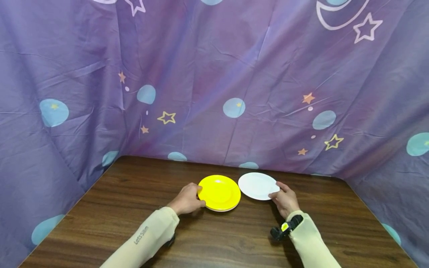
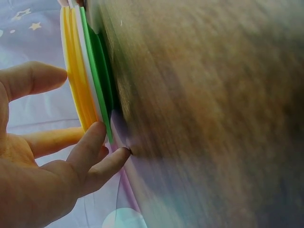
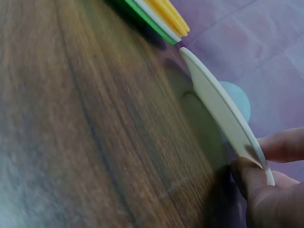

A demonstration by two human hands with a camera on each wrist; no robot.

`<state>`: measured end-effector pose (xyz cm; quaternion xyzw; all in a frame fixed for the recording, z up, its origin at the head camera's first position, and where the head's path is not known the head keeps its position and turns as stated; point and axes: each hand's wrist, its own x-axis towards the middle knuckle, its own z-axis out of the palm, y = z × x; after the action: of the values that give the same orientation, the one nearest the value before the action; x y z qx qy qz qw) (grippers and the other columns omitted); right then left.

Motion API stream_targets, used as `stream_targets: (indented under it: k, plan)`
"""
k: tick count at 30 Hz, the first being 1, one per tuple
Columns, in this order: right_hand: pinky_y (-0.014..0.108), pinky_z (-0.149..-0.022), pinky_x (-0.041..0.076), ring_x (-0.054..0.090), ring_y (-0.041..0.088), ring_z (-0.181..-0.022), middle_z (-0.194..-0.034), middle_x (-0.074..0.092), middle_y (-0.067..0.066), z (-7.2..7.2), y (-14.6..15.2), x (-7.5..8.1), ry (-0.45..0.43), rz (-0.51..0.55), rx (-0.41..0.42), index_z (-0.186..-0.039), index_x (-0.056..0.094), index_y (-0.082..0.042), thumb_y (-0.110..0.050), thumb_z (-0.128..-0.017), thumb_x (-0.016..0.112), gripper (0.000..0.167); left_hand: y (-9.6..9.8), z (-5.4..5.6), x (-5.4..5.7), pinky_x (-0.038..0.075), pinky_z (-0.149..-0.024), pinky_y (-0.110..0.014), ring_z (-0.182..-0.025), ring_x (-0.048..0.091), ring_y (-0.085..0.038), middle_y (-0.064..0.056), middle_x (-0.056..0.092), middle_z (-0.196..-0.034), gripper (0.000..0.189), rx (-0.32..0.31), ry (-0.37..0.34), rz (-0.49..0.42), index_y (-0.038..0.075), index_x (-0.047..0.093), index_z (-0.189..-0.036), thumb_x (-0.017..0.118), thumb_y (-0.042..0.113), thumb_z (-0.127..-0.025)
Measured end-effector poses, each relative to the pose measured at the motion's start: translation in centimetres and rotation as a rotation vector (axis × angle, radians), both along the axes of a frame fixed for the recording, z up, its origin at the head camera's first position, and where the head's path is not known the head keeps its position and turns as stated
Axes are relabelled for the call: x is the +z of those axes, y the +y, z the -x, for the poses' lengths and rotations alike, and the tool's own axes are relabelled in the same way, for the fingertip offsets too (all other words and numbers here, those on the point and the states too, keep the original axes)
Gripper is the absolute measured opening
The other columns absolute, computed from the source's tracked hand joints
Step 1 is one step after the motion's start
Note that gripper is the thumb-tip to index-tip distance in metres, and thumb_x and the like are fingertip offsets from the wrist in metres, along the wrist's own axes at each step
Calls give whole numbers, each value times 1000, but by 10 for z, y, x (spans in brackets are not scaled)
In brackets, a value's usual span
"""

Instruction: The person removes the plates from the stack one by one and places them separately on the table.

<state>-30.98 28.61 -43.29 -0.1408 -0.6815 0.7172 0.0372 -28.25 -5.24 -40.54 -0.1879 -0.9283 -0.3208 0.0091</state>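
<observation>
A stack of plates [image 1: 219, 193] stands near the far side of the table, with a bright yellow plate on top. From the side in the left wrist view, a white rim and a green plate [image 2: 97, 61] show beneath the yellow rims [image 2: 76, 76]. My left hand [image 1: 188, 200] holds the stack at its left edge, thumb and fingers spread along the rim. Just right of the stack is a white plate [image 1: 256, 185], whose right edge my right hand [image 1: 285, 199] pinches between thumb and fingers. In the right wrist view the white plate [image 3: 223, 111] is tilted, its underside showing above the wood.
The dark wood table [image 1: 231, 238] runs up to a purple curtain [image 1: 201, 82] with stars and moons, which also hangs along both sides. A black strap device [image 1: 285, 227] sits on my right wrist.
</observation>
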Motion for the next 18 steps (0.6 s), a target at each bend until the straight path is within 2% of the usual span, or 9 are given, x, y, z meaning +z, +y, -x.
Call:
stream_targets:
  k: [5, 7, 9, 12, 14, 17, 18]
  plan:
    - [9, -70, 47, 53, 19, -110, -156, 32, 30, 0, 0, 3, -36, -141, -12, -154, 23, 9, 17, -80, 52, 81, 0, -2, 1, 49, -93, -45, -100, 56, -25, -18, 64, -106, 33, 4, -11, -8, -7, 69, -102, 75, 10, -75]
    - [13, -79, 47, 49, 25, -119, -156, 33, 31, 0, -1, 5, -54, -228, -18, -153, 28, 9, 15, -79, 55, 79, 0, -2, 0, 49, -94, -45, -101, 57, -26, -18, 65, -106, 35, 2, -7, -4, -8, 69, -104, 75, 10, -75]
    - [23, -97, 47, 43, 32, -132, -158, 32, 31, 1, -1, 7, -66, -309, -14, -151, 32, 9, 12, -79, 58, 77, 0, -1, 0, 50, -93, -45, -100, 57, -25, -18, 65, -107, 35, 2, -3, -2, -8, 69, -105, 75, 10, -75]
    - [40, -120, 33, 30, 36, -148, -158, 30, 31, 2, -1, 9, -71, -398, 1, -150, 34, 10, 9, -79, 61, 75, 1, -1, 0, 50, -92, -44, -99, 57, -25, -18, 64, -106, 32, 3, 1, 1, -7, 69, -101, 75, 10, -75]
    - [46, -124, 26, 25, 39, -151, -157, 30, 32, 2, -1, 9, -71, -433, 9, -149, 35, 11, 8, -80, 61, 74, 1, -1, 0, 50, -92, -44, -99, 57, -25, -18, 64, -106, 32, 5, 3, 1, -7, 69, -101, 75, 10, -74]
    - [48, -124, 24, 25, 40, -151, -156, 32, 32, 2, -1, 9, -77, -474, 8, -148, 37, 11, 6, -79, 63, 74, 1, -2, 0, 50, -93, -45, -101, 57, -26, -18, 65, -107, 33, 3, 0, 0, -7, 69, -103, 75, 10, -75]
    - [44, -120, 34, 38, 40, -145, -155, 35, 32, 2, 0, 8, -75, -495, 4, -147, 38, 11, 6, -78, 64, 74, 0, -2, 0, 50, -94, -45, -102, 58, -26, -18, 65, -107, 34, 3, 0, 1, -7, 69, -104, 76, 10, -75]
